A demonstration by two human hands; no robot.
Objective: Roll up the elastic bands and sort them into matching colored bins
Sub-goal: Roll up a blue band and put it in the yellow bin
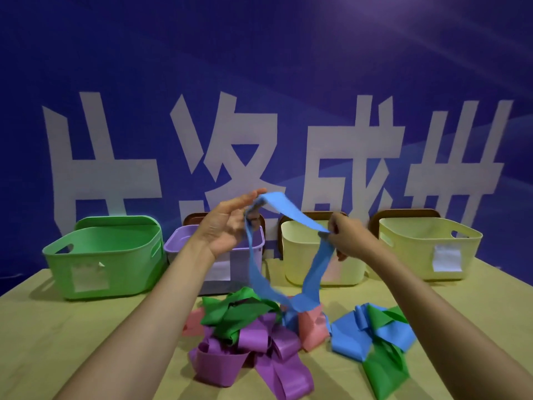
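Observation:
A long blue elastic band (288, 216) hangs in the air between both hands, and its loop droops down to the pile on the table. My left hand (230, 223) holds one end of it at the fingertips, palm turned up. My right hand (346, 238) pinches the band further along. Below lies a tangled pile: green bands (239, 313), purple bands (268, 356), a pink band (313, 327), another blue band (354, 336) and a green one (383, 370). Along the back stand a green bin (101, 255), a purple bin (178, 241) and two pale yellow bins (300, 255) (418, 243).
The bins stand in a row at the far edge of a light wooden table (57, 327), against a blue wall with large white characters. Each bin has a white label on its front. Brown lids or boards lean behind the bins.

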